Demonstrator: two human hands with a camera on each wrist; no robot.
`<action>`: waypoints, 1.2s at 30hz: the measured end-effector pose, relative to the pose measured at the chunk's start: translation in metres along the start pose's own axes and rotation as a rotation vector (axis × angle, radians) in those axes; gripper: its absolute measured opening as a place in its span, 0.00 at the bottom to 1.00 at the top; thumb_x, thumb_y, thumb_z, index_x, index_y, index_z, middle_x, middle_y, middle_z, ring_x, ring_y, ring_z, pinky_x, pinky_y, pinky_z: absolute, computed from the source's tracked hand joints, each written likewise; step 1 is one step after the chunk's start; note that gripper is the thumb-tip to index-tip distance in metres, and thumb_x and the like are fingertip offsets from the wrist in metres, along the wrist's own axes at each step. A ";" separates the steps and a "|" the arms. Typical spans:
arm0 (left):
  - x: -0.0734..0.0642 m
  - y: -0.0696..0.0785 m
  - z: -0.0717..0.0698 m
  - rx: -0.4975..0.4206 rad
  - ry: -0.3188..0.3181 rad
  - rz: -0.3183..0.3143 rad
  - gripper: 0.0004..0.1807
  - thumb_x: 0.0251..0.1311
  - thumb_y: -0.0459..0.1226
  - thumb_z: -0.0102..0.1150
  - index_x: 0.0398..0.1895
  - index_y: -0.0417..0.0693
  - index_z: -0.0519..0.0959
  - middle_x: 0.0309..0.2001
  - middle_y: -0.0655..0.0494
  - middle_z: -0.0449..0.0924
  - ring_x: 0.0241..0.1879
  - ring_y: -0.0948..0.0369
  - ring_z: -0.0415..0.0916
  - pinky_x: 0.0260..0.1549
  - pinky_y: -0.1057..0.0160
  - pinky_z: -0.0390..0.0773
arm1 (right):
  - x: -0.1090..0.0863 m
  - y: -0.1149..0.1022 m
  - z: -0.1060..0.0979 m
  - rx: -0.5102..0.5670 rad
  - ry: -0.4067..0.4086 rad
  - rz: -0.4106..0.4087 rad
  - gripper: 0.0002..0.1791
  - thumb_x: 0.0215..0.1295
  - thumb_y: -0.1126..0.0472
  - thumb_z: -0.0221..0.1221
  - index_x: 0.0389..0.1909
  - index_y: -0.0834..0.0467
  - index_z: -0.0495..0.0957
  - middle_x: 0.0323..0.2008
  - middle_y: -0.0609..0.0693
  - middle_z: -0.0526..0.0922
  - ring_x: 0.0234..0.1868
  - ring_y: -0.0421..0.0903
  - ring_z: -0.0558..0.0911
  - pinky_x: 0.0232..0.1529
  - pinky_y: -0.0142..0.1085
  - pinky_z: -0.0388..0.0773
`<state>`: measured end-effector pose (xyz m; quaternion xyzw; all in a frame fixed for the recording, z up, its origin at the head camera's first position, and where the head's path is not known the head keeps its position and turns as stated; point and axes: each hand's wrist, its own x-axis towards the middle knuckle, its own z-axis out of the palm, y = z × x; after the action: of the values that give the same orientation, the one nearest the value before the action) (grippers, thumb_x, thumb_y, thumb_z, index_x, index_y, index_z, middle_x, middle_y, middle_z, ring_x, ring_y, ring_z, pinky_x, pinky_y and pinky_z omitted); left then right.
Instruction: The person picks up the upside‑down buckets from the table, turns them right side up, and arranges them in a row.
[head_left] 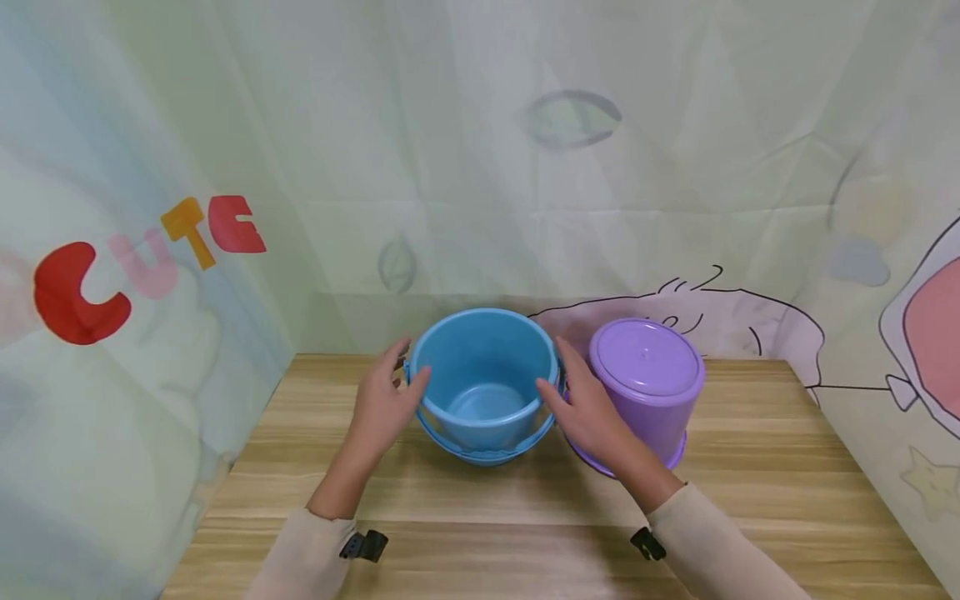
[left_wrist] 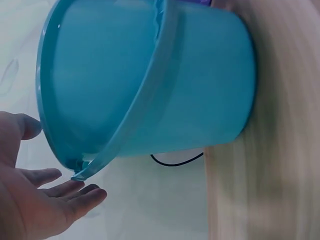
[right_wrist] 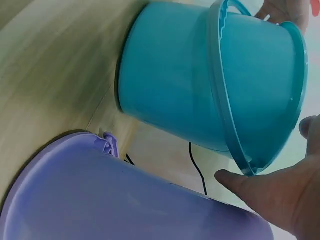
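A blue bucket (head_left: pixel 480 354) stands upright on the wooden table, its mouth up and its handle (left_wrist: pixel 137 107) hanging down on the near side. My left hand (head_left: pixel 384 402) is at the bucket's left side, thumb tip by the rim and the loosely spread fingers around the handle joint. On the opposite side, my right hand (head_left: pixel 588 412) has its thumb over the rim and its fingertips beside the other handle joint. Neither hand's fingers are curled round the bucket. A purple bucket (right_wrist: pixel 135 195) sits upside down just right of the blue one, partly hidden behind my right hand.
The wooden tabletop (head_left: pixel 480 558) ends at a printed cloth backdrop (head_left: pixel 465 167) behind and on both sides. Coloured letters mark its left part. A strap with a black buckle (head_left: pixel 363 546) is on my left sleeve, and a similar black buckle (head_left: pixel 647 543) on the right.
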<state>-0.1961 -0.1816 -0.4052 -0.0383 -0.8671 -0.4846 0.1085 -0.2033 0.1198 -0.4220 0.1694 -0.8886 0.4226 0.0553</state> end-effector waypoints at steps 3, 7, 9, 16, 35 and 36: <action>-0.009 -0.001 0.001 -0.011 -0.007 0.002 0.36 0.73 0.42 0.60 0.78 0.39 0.61 0.75 0.39 0.64 0.72 0.40 0.67 0.64 0.39 0.75 | -0.008 -0.001 -0.001 -0.003 -0.005 0.001 0.42 0.78 0.48 0.55 0.82 0.60 0.48 0.82 0.61 0.52 0.82 0.58 0.54 0.77 0.58 0.59; -0.019 -0.002 0.003 -0.009 0.003 0.004 0.35 0.72 0.40 0.60 0.78 0.39 0.61 0.74 0.39 0.65 0.72 0.41 0.66 0.65 0.41 0.74 | -0.015 -0.003 -0.002 -0.026 -0.024 0.007 0.40 0.78 0.49 0.55 0.81 0.61 0.52 0.81 0.63 0.52 0.81 0.62 0.55 0.75 0.62 0.60; -0.023 -0.002 0.004 -0.006 0.016 0.008 0.34 0.72 0.38 0.61 0.76 0.38 0.63 0.72 0.39 0.66 0.71 0.40 0.68 0.64 0.42 0.75 | -0.017 -0.004 -0.002 -0.033 -0.033 0.011 0.40 0.78 0.49 0.55 0.81 0.61 0.53 0.81 0.64 0.52 0.81 0.64 0.55 0.74 0.63 0.61; -0.029 -0.002 0.009 -0.071 0.038 0.025 0.31 0.71 0.34 0.61 0.74 0.34 0.66 0.72 0.38 0.67 0.69 0.38 0.71 0.59 0.49 0.79 | -0.019 -0.007 -0.002 -0.043 -0.040 0.021 0.39 0.78 0.51 0.56 0.81 0.62 0.53 0.81 0.65 0.52 0.79 0.66 0.57 0.71 0.63 0.65; -0.022 -0.005 0.011 -0.085 0.039 -0.003 0.32 0.71 0.37 0.61 0.75 0.37 0.65 0.74 0.38 0.65 0.68 0.37 0.71 0.59 0.48 0.78 | -0.007 -0.007 -0.004 -0.095 -0.065 0.011 0.40 0.79 0.49 0.53 0.81 0.65 0.51 0.81 0.65 0.50 0.80 0.64 0.57 0.73 0.62 0.63; -0.021 -0.005 0.012 -0.085 0.041 -0.006 0.32 0.71 0.37 0.61 0.75 0.37 0.66 0.74 0.38 0.66 0.68 0.37 0.71 0.59 0.48 0.78 | -0.006 -0.007 -0.004 -0.098 -0.069 0.014 0.40 0.79 0.48 0.53 0.81 0.64 0.51 0.81 0.65 0.49 0.80 0.64 0.57 0.73 0.62 0.63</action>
<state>-0.1785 -0.1737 -0.4201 -0.0304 -0.8436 -0.5218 0.1230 -0.1951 0.1201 -0.4155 0.1748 -0.9107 0.3731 0.0301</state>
